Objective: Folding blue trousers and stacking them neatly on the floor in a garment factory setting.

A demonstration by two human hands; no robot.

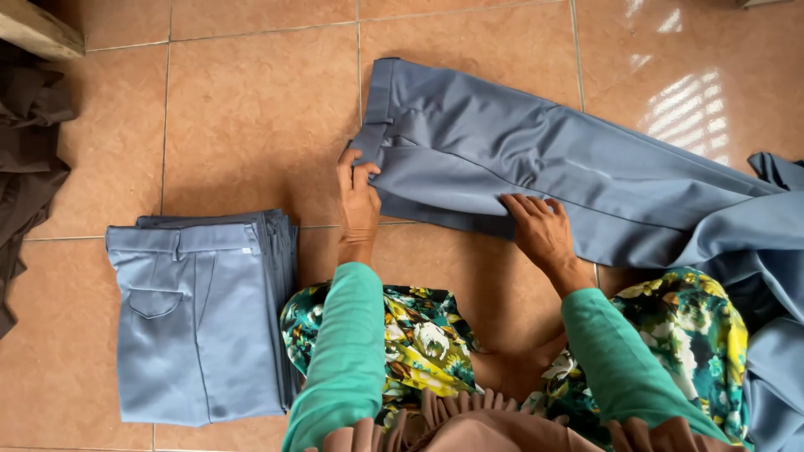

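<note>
— What have your hands got just now?

— My left hand (358, 197) has its grip pinched shut on the waistband corner of the grey-blue woven trousers (536, 159) spread flat on the terracotta tiled floor (251, 125). My right hand (543, 228) lies open, palm down, fingers pressing the near edge of the seat; it holds nothing, only pins the cloth

— Where do the trousers lie?

— Straight ahead of my knees, waistband at about eleven o'clock, legs running off toward three o'clock, where they meet a loose heap of the same grey-blue cloth (775, 251)

— And the step?

— I judge it to be squaring and smoothing the garment before a fold. The next move would call for the legs lying true, one on the other, and the crease kept flat under my palm

— Anything else close by?

— A neat stack of folded grey-blue trousers (201, 318) at nine o'clock beside my left knee, and dark brown fabric (25, 151) farther out that way
</note>
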